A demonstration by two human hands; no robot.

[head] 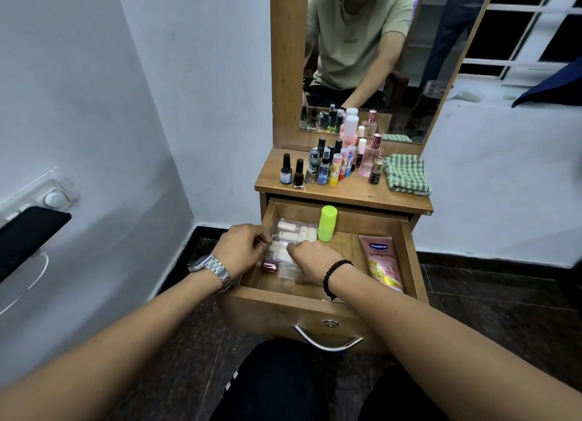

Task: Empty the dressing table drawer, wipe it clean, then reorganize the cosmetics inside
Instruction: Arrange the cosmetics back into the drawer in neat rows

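Wooden drawer (pixel 409 247) pulled out, L hand (pixel 241 247) pinching, R hand (pixel 310 260) fingers curled on clear plastic pouch (pixel 288 244)

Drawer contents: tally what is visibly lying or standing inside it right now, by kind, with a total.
Clear plastic packet of white rolls, held by the left hand and right hand: 1
Green-capped container, upright: 1
Pink Vaseline tube, lying flat: 1
Small pink-capped item: 1
Total: 4
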